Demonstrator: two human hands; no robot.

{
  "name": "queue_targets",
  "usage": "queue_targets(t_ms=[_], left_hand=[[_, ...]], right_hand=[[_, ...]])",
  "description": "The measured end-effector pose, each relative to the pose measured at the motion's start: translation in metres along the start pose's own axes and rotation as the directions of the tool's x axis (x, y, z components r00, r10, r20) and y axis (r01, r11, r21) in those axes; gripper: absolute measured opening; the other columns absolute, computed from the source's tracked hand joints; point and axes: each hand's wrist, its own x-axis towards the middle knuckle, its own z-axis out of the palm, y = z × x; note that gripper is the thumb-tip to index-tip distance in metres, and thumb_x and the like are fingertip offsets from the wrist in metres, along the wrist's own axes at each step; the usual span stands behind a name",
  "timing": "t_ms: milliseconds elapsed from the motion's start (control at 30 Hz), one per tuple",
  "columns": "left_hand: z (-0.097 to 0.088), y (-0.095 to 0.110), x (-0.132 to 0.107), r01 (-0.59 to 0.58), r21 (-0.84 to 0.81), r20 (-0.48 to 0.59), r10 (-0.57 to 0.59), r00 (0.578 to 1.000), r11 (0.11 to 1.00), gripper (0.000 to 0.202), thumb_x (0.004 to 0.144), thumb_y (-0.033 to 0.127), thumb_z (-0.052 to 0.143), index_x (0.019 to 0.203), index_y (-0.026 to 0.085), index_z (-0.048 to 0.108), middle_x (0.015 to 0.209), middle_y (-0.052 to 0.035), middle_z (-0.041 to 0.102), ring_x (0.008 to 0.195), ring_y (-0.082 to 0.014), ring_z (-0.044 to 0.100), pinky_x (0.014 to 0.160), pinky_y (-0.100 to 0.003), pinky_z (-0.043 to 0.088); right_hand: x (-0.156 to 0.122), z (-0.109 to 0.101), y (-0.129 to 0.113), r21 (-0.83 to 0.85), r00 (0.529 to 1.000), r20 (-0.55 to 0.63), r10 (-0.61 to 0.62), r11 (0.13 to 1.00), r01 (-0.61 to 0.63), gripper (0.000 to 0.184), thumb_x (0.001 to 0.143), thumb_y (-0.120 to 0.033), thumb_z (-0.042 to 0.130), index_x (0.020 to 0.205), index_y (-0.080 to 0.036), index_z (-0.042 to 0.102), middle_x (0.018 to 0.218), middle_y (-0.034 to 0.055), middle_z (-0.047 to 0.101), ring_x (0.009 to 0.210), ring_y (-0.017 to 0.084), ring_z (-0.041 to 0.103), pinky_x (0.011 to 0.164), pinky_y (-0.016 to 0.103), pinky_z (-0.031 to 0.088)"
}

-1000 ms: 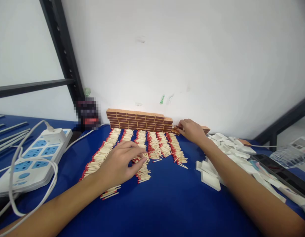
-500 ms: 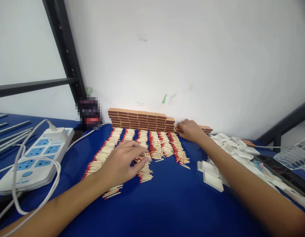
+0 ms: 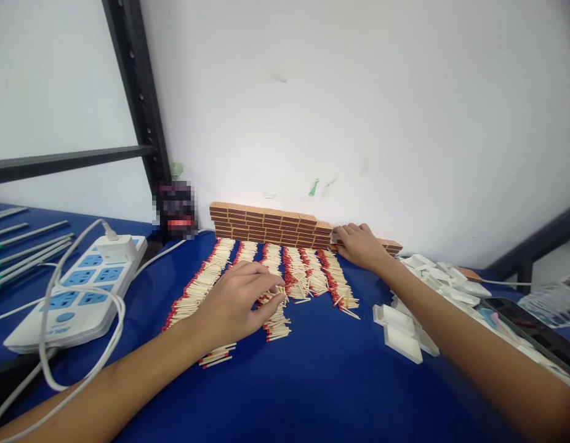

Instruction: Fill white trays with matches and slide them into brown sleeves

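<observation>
My left hand (image 3: 241, 295) hovers low over a row of red-tipped matches (image 3: 276, 323). Its fingers are curved, with a gap between thumb and index finger, and nothing shows clearly in it. Farther back, my right hand (image 3: 359, 246) is closed at a low part of the matchbox stack (image 3: 261, 226), its fingertips around a matchbox (image 3: 333, 237) that they mostly hide. The matchboxes have brown striking sides and orange edges and are laid like bricks along the wall. Several rows of matches run from the stack toward me on the blue surface (image 3: 313, 381).
White empty matchbox trays (image 3: 400, 335) lie heaped at the right, beside a dark phone (image 3: 534, 326). At the left are a white power strip (image 3: 82, 295) with looped cables and several green-handled metal rods (image 3: 31, 258). A black rack post (image 3: 144, 92) stands at the back left.
The whole view has shifted slightly, so things sit a little farther right. My right fingers have moved slightly against the low end of the stack. My left hand keeps nearly the same pose.
</observation>
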Motion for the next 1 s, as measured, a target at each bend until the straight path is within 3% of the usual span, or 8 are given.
queue_targets(t_ms=[233,400,500,667,833,1000], left_hand=[[0.001,-0.001,-0.001,-0.007,-0.024,-0.01,0.007,1.0,1.0,0.011,0.102,0.022,0.067,0.112,0.02,0.071,0.093,-0.0043,0.077,0.093,-0.0217,0.072,0.088,-0.038,0.058],[0.003,-0.002,-0.002,-0.018,-0.03,-0.014,0.018,1.0,0.999,0.009,0.101,0.021,0.069,0.11,0.019,0.071,0.092,-0.0043,0.077,0.092,-0.0214,0.072,0.087,-0.038,0.057],[0.003,-0.002,-0.001,-0.02,-0.033,-0.014,0.02,1.0,0.999,0.006,0.101,0.02,0.068,0.107,0.02,0.071,0.092,-0.0042,0.078,0.092,-0.0213,0.072,0.087,-0.037,0.057],[0.003,-0.002,0.0,-0.012,-0.028,-0.004,0.012,1.0,1.0,0.005,0.101,0.02,0.068,0.105,0.019,0.072,0.093,-0.0046,0.078,0.092,-0.0213,0.072,0.087,-0.038,0.058],[0.002,-0.001,0.0,-0.022,-0.032,-0.009,0.022,1.0,0.999,0.005,0.102,0.02,0.067,0.103,0.02,0.072,0.091,-0.004,0.078,0.09,-0.0206,0.072,0.085,-0.037,0.058],[0.002,-0.001,0.0,-0.031,-0.032,-0.013,0.031,0.999,0.999,0.005,0.102,0.021,0.067,0.101,0.02,0.072,0.09,-0.0037,0.079,0.089,-0.0201,0.072,0.084,-0.037,0.058]], right_hand=[[-0.005,0.007,0.007,0.064,0.998,-0.008,-0.057,0.996,0.058,0.025,0.104,-0.018,0.046,0.099,-0.018,0.071,0.103,0.0142,0.076,0.095,0.027,0.061,0.084,0.04,0.032],[-0.013,0.002,0.005,0.087,0.994,-0.019,-0.106,0.99,0.108,0.027,0.105,-0.031,0.054,0.111,-0.019,0.077,0.119,0.0151,0.074,0.111,0.03,0.062,0.089,0.041,0.034],[-0.014,0.001,0.005,0.06,0.991,-0.014,-0.133,0.989,0.133,0.029,0.105,-0.036,0.056,0.114,-0.018,0.077,0.118,0.0157,0.073,0.111,0.031,0.061,0.09,0.041,0.035],[-0.009,0.005,0.003,-0.019,0.987,-0.017,-0.157,0.987,0.157,0.031,0.106,-0.03,0.051,0.106,-0.014,0.078,0.111,0.0187,0.071,0.106,0.032,0.058,0.087,0.042,0.035],[-0.008,0.004,-0.004,-0.071,0.985,-0.034,-0.169,0.984,0.166,0.024,0.098,-0.02,0.055,0.102,-0.012,0.077,0.109,0.021,0.071,0.104,0.033,0.057,0.084,0.042,0.036],[-0.007,-0.008,-0.001,-0.091,0.987,-0.058,-0.15,0.985,0.144,0.023,0.097,-0.019,0.056,0.103,-0.011,0.077,0.112,0.0211,0.072,0.105,0.034,0.058,0.083,0.042,0.038]])
